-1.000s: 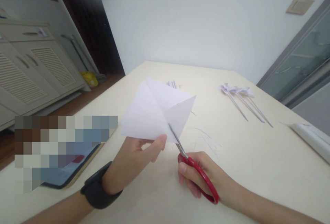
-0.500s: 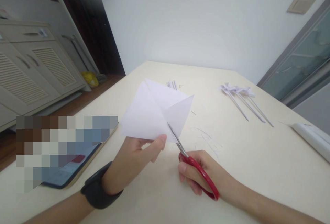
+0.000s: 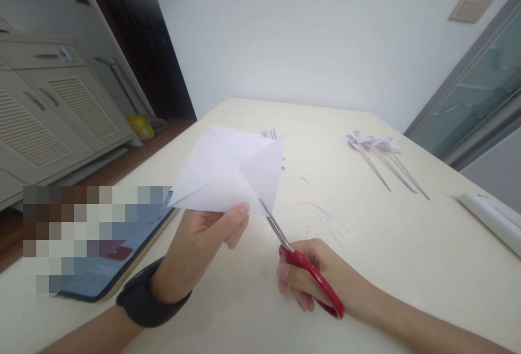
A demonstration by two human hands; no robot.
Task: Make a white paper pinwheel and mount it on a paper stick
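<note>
Cream table (image 3: 407,267), smooth top, running from the near edge to the wall. Left near side: a tablet (image 3: 118,259) lies flat, its screen partly blurred. Far middle: a small stack of paper strips (image 3: 272,134). Far right: three paper pinwheels (image 3: 372,143) on thin sticks lie side by side, heads touching. Centre: thin paper slivers (image 3: 325,221) scattered loose. Right edge: a white roll (image 3: 490,218), lying on its side.

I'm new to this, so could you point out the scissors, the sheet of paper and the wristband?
scissors (image 3: 309,272), head view, on the red handle.
sheet of paper (image 3: 228,172), head view, middle of the sheet.
wristband (image 3: 140,299), head view, on the black band.
</note>
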